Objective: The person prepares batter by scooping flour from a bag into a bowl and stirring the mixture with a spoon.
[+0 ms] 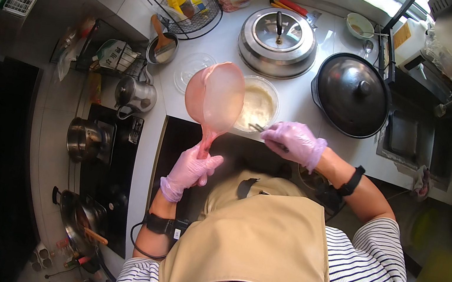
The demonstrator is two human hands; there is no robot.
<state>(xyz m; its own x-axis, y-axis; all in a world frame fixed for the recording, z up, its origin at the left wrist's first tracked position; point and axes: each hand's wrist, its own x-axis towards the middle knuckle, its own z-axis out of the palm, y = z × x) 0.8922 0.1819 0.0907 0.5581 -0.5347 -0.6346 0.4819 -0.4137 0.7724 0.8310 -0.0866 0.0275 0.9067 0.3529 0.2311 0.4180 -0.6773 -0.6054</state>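
My left hand (191, 173), in a pink translucent glove, grips the handle of a pink plastic water ladle (220, 97), which is tilted beside a clear round bowl (275, 100). Pale, batter-like stuff (254, 103) lies in that bowl, and the ladle hides its left edge. In the same kind of glove, my right hand (293, 143) is closed on a thin utensil (256, 127), whose end reaches over the bowl's near right edge; its kind cannot be told. A clear plastic lid (192, 72) lies on the white counter, partly behind the ladle.
Behind the bowl stands a steel lid with a glass window (276, 44); a black lidded pot (352, 95) is to the right, near the sink (415, 132). On the left are a small pan with a wooden-handled tool (162, 47), a steel kettle (137, 95) and a black cooktop (106, 184).
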